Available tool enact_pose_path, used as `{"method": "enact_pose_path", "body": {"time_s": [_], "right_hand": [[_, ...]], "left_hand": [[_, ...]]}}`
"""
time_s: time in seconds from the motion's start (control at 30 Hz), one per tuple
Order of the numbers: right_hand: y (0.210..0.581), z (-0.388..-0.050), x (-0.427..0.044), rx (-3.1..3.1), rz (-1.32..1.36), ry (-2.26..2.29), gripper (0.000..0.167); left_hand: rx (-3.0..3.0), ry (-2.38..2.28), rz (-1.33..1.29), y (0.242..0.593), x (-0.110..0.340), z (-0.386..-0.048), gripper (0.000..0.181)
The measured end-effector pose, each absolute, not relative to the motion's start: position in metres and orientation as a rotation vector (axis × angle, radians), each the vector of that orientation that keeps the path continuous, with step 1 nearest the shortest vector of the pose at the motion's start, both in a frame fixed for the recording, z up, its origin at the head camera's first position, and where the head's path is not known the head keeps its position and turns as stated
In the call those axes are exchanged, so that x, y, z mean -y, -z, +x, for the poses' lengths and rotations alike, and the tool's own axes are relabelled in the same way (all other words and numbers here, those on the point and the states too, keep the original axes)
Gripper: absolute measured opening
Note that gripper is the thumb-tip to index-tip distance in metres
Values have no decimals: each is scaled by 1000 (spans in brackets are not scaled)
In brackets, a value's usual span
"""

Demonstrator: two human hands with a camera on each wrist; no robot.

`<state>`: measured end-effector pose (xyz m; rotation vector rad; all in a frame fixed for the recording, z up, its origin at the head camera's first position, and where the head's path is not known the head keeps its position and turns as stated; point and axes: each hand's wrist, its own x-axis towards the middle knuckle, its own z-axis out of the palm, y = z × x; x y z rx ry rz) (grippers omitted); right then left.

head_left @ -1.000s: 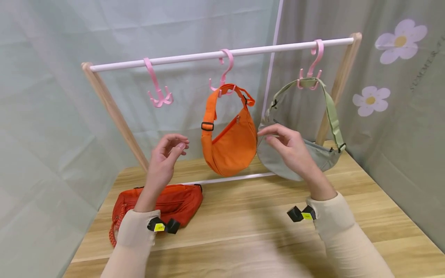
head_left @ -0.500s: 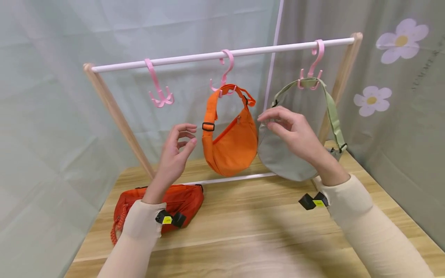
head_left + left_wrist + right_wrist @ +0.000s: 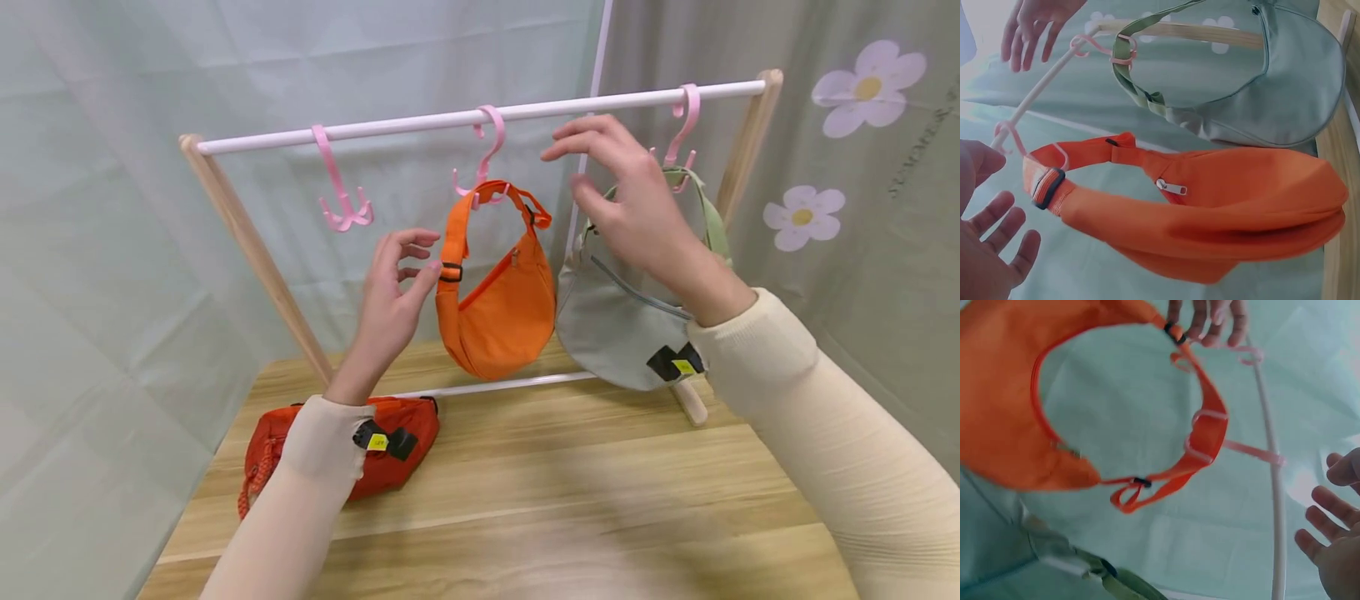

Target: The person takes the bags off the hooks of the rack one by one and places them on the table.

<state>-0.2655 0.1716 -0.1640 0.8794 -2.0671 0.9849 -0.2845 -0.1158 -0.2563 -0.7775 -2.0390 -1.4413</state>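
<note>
Flanking the orange bag on the middle hook: left hand by the strap, right hand up near the rail, both empty, fingers loose. I'd steady the hook before working the strap, so nothing swings.

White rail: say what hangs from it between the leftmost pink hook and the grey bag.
In the head view, the middle pink hook, carrying the orange bag.

Curtained-off booth, wider building unclear, pale hanging cloth, flower-printed curtain, wood-grain tabletop, white-railed rack
</note>
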Motion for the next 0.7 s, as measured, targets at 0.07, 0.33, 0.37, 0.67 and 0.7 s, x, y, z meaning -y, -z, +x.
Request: {"method": "enact_pose_path", "body": {"time_s": [0.07,0.33,0.37,0.67,0.7], "right_hand": [[159,-273,-168,2093,886,-911,36],[148,-298,-151,2138,943,-562,41],[146,-301,-149,2130,946,-526,43],[133,-317,-139,2206,913,-447,52],[132,-318,-138,2214,912,-452,53]], "left_hand": [[2056,1440,-768,255,112,-287,32],[2106,1495,-696,258,104,-300,44],[2115,1503,-686,259,104,-301,47],[2237,1599,-645,257,95,-306,68],[2255,1590,-628,256,94,-305,69]]}}
